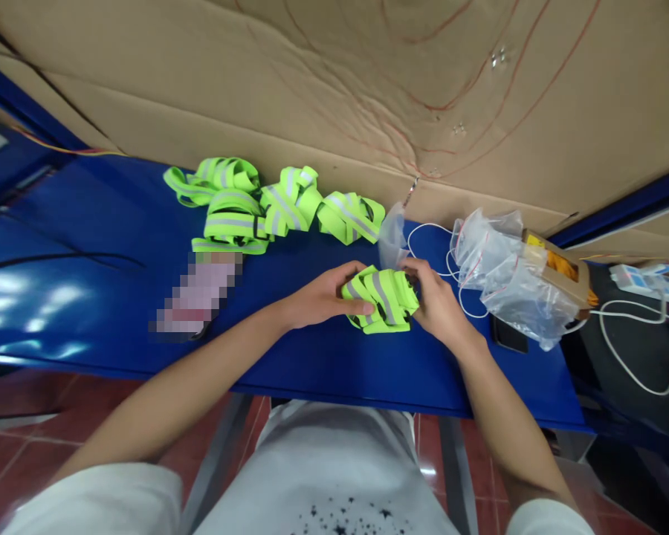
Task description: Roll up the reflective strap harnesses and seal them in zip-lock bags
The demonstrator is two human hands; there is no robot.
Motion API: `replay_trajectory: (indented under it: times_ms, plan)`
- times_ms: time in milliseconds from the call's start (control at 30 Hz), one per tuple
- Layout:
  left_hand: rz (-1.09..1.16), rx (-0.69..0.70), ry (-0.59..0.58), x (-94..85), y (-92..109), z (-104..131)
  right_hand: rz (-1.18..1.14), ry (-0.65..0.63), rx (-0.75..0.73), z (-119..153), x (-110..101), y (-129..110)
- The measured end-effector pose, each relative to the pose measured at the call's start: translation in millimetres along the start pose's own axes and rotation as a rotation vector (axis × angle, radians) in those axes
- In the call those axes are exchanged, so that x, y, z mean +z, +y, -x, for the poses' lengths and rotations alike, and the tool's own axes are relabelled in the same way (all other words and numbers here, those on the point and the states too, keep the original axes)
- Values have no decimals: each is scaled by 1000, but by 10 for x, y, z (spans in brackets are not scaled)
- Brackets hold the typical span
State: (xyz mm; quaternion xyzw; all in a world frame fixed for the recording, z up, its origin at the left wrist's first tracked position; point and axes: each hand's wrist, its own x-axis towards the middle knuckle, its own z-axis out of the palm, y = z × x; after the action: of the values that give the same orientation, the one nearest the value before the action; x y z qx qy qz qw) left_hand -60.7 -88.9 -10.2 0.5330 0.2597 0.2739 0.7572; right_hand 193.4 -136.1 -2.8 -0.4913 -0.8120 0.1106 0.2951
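A folded bundle of neon-yellow reflective strap (383, 297) with grey stripes is held between my two hands above the blue table. My left hand (340, 293) grips its left side, the thumb lying across the front. Around the right end my right hand (430, 299) is closed, its fingertips partly hidden behind the bundle. Just beyond it a small clear plastic bag (391, 236) stands near the cardboard. More neon reflective straps (290, 200) lie in loose coils along the back of the table, some with black buckles.
A blurred-out flat object (201, 293) lies left on the blue table (301, 364). Right are clear plastic bags (490, 260), a cardboard box (563, 271) with orange contents, a white cable (471, 305) and a dark phone-like object (508, 336). A cardboard wall (256, 89) rises behind.
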Motion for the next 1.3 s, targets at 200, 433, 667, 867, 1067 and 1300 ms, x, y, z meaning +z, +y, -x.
replay_trajectory:
  times_ms: [200, 433, 667, 867, 1067, 1300]
  plan:
    - [-47, -50, -21, 65, -60, -7, 272, -100, -70, 58, -5, -75]
    - [115, -101, 90, 131, -96, -6, 298, -59, -59, 65, -31, 14]
    - [197, -52, 191, 116, -179, -65, 85, 157, -135, 53, -79, 122]
    - [267, -65, 304, 59, -198, -93, -74, 356, 53, 41, 40, -36]
    - [293, -17, 245, -9, -182, -110, -49, 309, -2, 41, 61, -128]
    - [297, -7, 218, 6, -127, -105, -79, 319, -22, 74, 56, -129]
